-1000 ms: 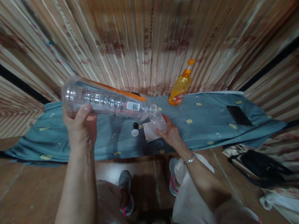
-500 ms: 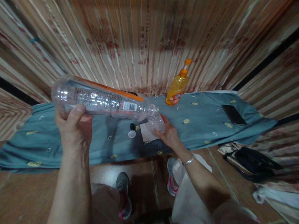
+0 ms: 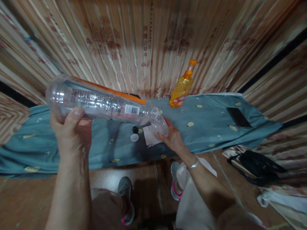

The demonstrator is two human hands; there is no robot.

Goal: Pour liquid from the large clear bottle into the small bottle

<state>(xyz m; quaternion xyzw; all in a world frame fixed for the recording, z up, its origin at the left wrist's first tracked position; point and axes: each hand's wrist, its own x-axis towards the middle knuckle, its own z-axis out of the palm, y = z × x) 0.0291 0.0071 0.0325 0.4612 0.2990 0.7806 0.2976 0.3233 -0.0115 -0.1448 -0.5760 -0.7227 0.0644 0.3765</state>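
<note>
- One big clear plastic bottle [image 3: 97, 101] is up in the air, left of the middle of the frame, tipped with its mouth to the right.
- The left hand [image 3: 72, 131] is wrapped around it near its bottom end.
- The right hand [image 3: 172, 137] holds a small clear container [image 3: 162, 126] in the middle of the frame, right at the big bottle's mouth. I can't tell if they touch.
- Just below, a black cap [image 3: 135, 129], a round white lid [image 3: 134, 137] and a pale cloth piece [image 3: 151, 136] lie on the cloth-covered desk [image 3: 206, 123].
- An orange pump bottle [image 3: 181, 90] stands right of the middle.
- A black phone [image 3: 239, 117] lies farther right.
</note>
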